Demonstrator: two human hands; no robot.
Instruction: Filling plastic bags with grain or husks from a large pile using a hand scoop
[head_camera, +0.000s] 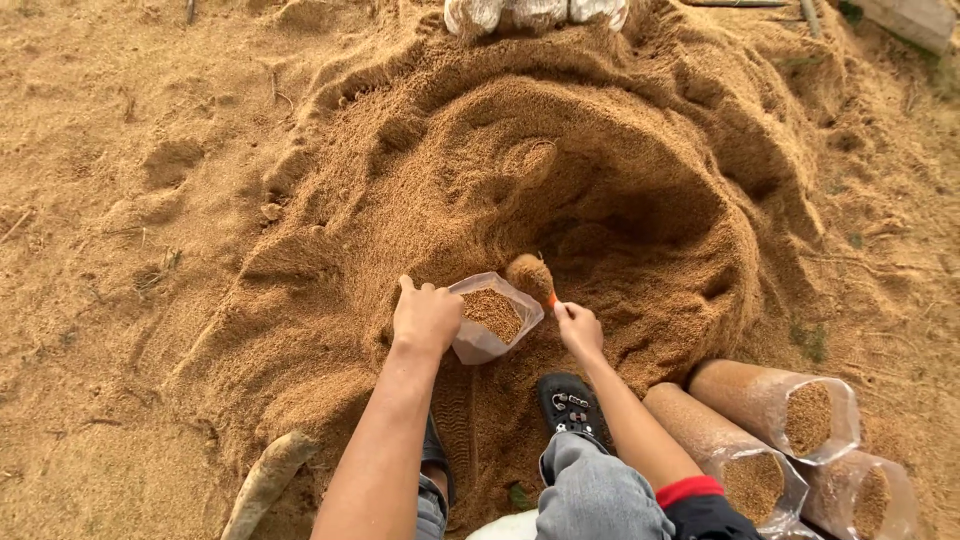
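Left hand (426, 318) grips the clear bag (490, 318) mouth-up; right hand (580, 328) tips a sawdust-loaded scoop (532, 277) just right of its opening.

Item count, head view:
- Open clear bag (490, 320) being filled with sawdust: one.
- Filled clear bags lying on their sides at lower right: three (775, 405) (725, 455) (865, 495).
- Scoop (532, 277) loaded with sawdust: one.
- Sawdust heap (560, 160): one.
- Hands: two, left (426, 318) and right (580, 330).
- Sandals: one fully visible (567, 402); a second partly hidden.
- Stick (265, 485): one.
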